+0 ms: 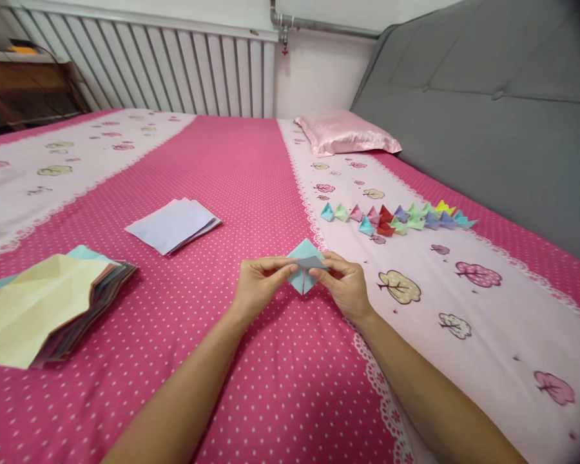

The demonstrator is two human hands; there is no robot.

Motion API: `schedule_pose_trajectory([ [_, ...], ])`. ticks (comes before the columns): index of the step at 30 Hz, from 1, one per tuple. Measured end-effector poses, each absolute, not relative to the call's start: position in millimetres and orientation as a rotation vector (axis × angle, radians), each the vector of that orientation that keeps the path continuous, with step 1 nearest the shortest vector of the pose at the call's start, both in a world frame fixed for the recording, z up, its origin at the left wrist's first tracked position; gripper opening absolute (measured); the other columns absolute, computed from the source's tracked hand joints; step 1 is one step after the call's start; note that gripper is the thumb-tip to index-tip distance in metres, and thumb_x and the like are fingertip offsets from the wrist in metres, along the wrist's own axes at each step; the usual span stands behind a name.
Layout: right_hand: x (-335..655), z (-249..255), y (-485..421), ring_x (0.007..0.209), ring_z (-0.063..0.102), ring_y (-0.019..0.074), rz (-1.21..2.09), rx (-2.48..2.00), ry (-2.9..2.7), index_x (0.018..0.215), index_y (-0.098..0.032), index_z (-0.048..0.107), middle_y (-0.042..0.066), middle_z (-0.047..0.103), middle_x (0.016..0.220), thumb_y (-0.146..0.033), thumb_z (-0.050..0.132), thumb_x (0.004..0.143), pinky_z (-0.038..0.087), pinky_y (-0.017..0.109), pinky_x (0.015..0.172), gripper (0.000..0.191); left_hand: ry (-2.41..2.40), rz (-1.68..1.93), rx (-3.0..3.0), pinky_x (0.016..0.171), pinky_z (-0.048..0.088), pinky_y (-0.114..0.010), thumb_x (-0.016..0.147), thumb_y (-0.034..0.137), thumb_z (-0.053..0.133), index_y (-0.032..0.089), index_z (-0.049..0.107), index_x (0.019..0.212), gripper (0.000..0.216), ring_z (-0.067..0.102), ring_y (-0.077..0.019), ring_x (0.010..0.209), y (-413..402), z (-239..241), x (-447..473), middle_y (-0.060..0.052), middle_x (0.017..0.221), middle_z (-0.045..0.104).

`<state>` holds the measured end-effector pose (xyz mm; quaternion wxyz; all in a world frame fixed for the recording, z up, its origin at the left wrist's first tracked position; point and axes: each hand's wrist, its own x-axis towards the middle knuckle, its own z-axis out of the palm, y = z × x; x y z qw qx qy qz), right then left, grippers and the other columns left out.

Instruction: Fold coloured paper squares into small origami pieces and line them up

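Observation:
A light blue piece of folded paper (305, 249), diamond-shaped with a slit down its lower half, is held just over the bed between both hands. My left hand (263, 283) pinches its left corner between thumb and fingers. On the opposite corner, my right hand (344, 283) has a similar pinch, thumb on the near face. A greyish shaded band crosses the paper's middle between the thumbs. Fingertips behind the paper are hidden.
Several small folded paper boats (399, 219) stand in rows at right. A stack of pale square paper (171, 225) lies left of centre, a thicker multicoloured stack (43, 303) nearer left. Behind are a pink pillow (345, 132), grey headboard (488, 109) and radiator (174, 64).

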<state>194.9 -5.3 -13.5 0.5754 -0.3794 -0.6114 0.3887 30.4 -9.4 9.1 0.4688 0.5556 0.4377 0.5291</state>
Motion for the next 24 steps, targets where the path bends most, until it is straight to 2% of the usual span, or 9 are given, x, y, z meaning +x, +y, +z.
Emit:
schedule_pose_trajectory([
  [8,190.2,-14.1,-9.7,0.055,0.054,0.0128,0.938,-0.961,-1.253,0.064,-0.019,0.063,-0.001,0.062,0.061,-0.032,0.07,0.068,0.046,0.028,0.056,0.015,1.084,1.315,1.219,0.069,0.054,-0.03,0.063,0.027,0.073,0.021,0.073,0.081,0.019,0.066,-0.0166,0.069,-10.2,8.5,32.3,-0.005,0.081,0.073],
  [11,188.4,-13.7,-10.6,0.052,0.053,0.0119,0.96,-0.979,-1.198,0.062,-0.019,0.058,-0.002,0.06,0.059,-0.033,0.072,0.065,0.046,0.027,0.052,0.02,1.03,1.322,1.182,0.069,0.053,-0.028,0.063,0.027,0.073,0.019,0.071,0.089,0.027,0.066,-0.0158,0.07,-10.5,9.1,33.1,-0.005,0.084,0.073],
  [13,188.0,-13.9,-10.7,0.051,0.053,0.0113,0.963,-0.981,-1.175,0.062,-0.019,0.056,-0.002,0.059,0.058,-0.033,0.073,0.064,0.045,0.026,0.051,0.022,0.992,1.318,1.169,0.067,0.053,-0.027,0.064,0.028,0.073,0.018,0.068,0.1,0.038,0.066,-0.0153,0.068,-10.4,9.5,33.2,-0.005,0.077,0.073],
  [17,188.4,-13.9,-10.7,0.049,0.053,0.0106,0.967,-0.99,-1.116,0.063,-0.02,0.051,-0.004,0.057,0.057,-0.032,0.074,0.063,0.045,0.024,0.048,0.026,0.958,1.281,1.18,0.067,0.052,-0.026,0.068,0.03,0.069,0.016,0.061,0.113,0.048,0.066,-0.0145,0.066,-9.7,8.8,32.3,-0.004,0.07,0.072],
  [20,188.4,-12.6,-10.6,0.048,0.054,0.0108,0.988,-0.993,-1.074,0.067,-0.021,0.047,-0.006,0.056,0.055,-0.032,0.075,0.062,0.045,0.023,0.047,0.031,0.949,1.265,1.178,0.069,0.051,-0.026,0.07,0.031,0.067,0.015,0.062,0.111,0.044,0.066,-0.0147,0.07,-8.3,6.7,32.0,-0.006,0.077,0.072],
  [24,188.8,-11.3,-9.0,0.051,0.059,0.0128,1.069,-0.961,-1.045,0.083,-0.023,0.045,-0.006,0.062,0.058,-0.033,0.073,0.065,0.046,0.024,0.05,0.035,0.953,1.257,1.144,0.072,0.05,-0.026,0.07,0.031,0.067,0.014,0.064,0.107,0.041,0.066,-0.0155,0.074,-6.4,5.3,32.7,-0.007,0.084,0.072],
])
